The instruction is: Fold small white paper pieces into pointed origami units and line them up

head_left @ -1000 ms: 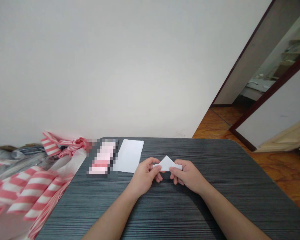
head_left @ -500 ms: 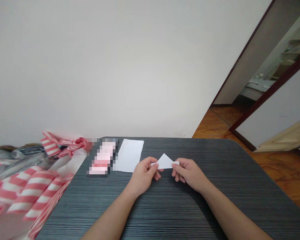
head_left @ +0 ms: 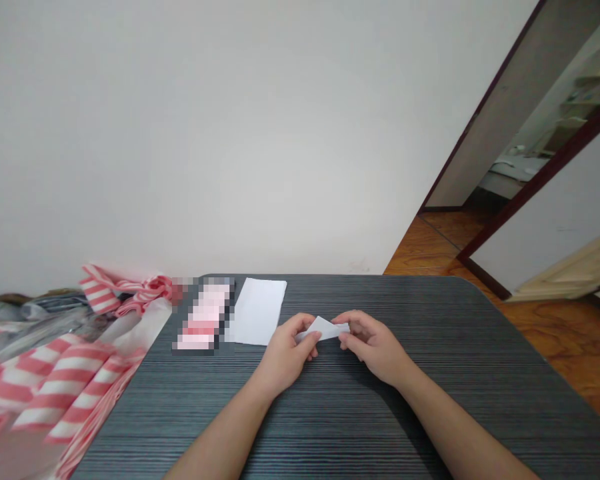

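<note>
Above the dark table [head_left: 325,427], a small white folded paper [head_left: 325,329] with a pointed top and a long lower strip is held between both hands. My left hand [head_left: 289,350] is closed, its thumb lying over the paper's left end and the fingers behind. On the other side, my right hand [head_left: 373,342] pinches the strip's right end between thumb and fingers. Part of the paper's back and left end is covered by the fingers.
White paper sheets [head_left: 259,310] lie flat at the table's back left. Beside them is a pink and white blurred-out item [head_left: 205,317]. Red-and-white striped cloth [head_left: 73,383] is heaped left of the table. A pale wall [head_left: 280,147] rises behind; a doorway with wooden floor is at right.
The folded paper has tilted and turned, and its point has shifted left and slightly down. My right hand has moved left, nearer my left hand, with its grip on the end altered.
</note>
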Available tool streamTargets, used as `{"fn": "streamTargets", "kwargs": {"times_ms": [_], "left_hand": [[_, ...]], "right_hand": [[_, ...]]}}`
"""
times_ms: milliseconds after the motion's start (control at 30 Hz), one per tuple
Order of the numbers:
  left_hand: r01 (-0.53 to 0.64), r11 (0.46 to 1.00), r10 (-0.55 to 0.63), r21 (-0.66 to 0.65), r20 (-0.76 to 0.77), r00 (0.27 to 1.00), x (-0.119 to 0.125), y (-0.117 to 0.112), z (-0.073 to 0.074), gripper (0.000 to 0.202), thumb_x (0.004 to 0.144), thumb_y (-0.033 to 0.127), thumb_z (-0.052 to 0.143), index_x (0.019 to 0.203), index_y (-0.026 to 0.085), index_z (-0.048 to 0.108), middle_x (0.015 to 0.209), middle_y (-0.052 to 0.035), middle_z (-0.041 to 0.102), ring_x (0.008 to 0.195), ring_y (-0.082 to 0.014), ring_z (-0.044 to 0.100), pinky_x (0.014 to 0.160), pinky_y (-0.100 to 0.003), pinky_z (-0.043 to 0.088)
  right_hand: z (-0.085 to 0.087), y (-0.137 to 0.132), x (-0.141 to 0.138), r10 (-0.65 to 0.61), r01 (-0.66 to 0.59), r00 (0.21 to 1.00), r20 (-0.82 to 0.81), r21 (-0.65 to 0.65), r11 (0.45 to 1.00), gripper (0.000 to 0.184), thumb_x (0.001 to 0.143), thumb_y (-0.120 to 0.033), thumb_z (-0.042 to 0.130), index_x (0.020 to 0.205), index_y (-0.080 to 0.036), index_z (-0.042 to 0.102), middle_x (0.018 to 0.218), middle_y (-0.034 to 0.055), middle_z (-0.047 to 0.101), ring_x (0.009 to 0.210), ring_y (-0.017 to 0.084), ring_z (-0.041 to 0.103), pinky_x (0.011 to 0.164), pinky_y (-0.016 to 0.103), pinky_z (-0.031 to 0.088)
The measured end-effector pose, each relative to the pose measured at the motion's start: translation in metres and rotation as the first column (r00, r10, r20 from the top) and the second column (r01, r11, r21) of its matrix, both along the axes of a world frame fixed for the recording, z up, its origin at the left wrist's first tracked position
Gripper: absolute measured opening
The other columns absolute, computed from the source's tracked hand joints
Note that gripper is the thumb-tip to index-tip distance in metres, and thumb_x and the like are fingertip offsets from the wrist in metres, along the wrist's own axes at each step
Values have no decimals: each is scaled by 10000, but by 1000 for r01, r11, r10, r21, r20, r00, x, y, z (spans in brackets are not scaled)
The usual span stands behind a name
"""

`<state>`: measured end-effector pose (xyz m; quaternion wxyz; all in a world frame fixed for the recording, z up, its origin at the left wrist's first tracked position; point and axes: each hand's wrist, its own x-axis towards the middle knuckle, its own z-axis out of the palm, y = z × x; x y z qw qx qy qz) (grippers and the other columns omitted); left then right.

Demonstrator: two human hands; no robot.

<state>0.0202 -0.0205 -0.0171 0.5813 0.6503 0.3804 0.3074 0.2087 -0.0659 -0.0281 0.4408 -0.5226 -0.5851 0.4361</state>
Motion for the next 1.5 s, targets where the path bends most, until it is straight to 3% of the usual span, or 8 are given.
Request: {"fn": "streamTargets", "kwargs": {"times_ms": [167, 433, 633, 933, 1133, 1267, 1333, 1500], "left_hand": [[0, 1000, 0, 16, -26, 1000, -1, 0, -4, 166, 838, 298, 480, 924, 174, 548, 671, 16, 546, 553, -99, 523, 531, -211, 427], [26, 998, -25, 49, -36, 999, -1, 1, -7, 155, 843, 289, 472, 909, 174, 552, 667, 13, 542, 576, -105, 528, 550, -217, 427], [33, 998, -30, 59, -52, 998, -1, 0, -6, 156, 847, 286, 464, 926, 177, 543, 661, 7, 563, 581, -116, 539, 564, -226, 437], [130, 933, -84, 335, -149, 985, -1, 0, 5, 152, 792, 210, 550, 884, 186, 669, 953, -43, 653, 897, -167, 573, 830, -260, 409], [90, 979, -47, 185, -225, 973, -2, -1, 1, 268, 842, 370, 475, 857, 179, 662, 655, -9, 615, 602, -129, 546, 562, -220, 395], [100, 982, -63, 160, -226, 972, -2, -2, 1, 292, 838, 391, 469, 826, 171, 661, 610, 2, 586, 560, -115, 523, 523, -205, 365], [94, 985, -59, 146, -224, 973, -2, -2, 2, 287, 839, 387, 467, 836, 172, 658, 591, 8, 574, 543, -112, 517, 512, -203, 358], [51, 989, -21, 142, -209, 978, -1, -3, 3, 285, 843, 386, 458, 844, 171, 647, 581, 13, 566, 534, -111, 509, 513, -203, 360]], "right_hand": [[3, 0, 2, -16, -3, 991, 132, 150, 989, 61, 814, -208, 547, 865, -197, 576, 1082, 74, 567, 883, 179, 561, 655, 262, 463], [-6, 3, 4, -1, -11, 990, 139, 82, 997, 128, 828, -201, 540, 956, -208, 546, 948, 48, 595, 827, 173, 571, 657, 271, 467], [1, 2, 3, 11, -60, 967, 254, 187, 981, 33, 829, -181, 543, 824, -192, 574, 960, 53, 597, 872, 176, 559, 675, 263, 443], [5, 3, 0, 38, -120, 945, 325, 237, 964, 89, 833, -202, 562, 769, -176, 618, 788, 33, 599, 693, 140, 542, 620, 251, 411], [7, 1, 1, 39, -98, 961, 273, 209, 973, 129, 874, -191, 491, 848, -184, 617, 819, 30, 611, 756, 142, 568, 703, 262, 437], [-3, 1, 3, -48, 14, 967, 251, 132, 991, 95, 862, -233, 516, 934, -194, 563, 700, 1, 593, 623, 134, 559, 582, 244, 445], [-6, 2, 3, -122, 76, 960, 253, 185, 980, 101, 837, -235, 553, 931, -197, 558, 734, 11, 611, 618, 136, 566, 560, 243, 447], [0, 3, 4, -121, -18, 930, 348, 370, 929, 128, 847, -197, 536, 855, -206, 664, 997, 70, 620, 848, 175, 592, 705, 283, 474]]}}
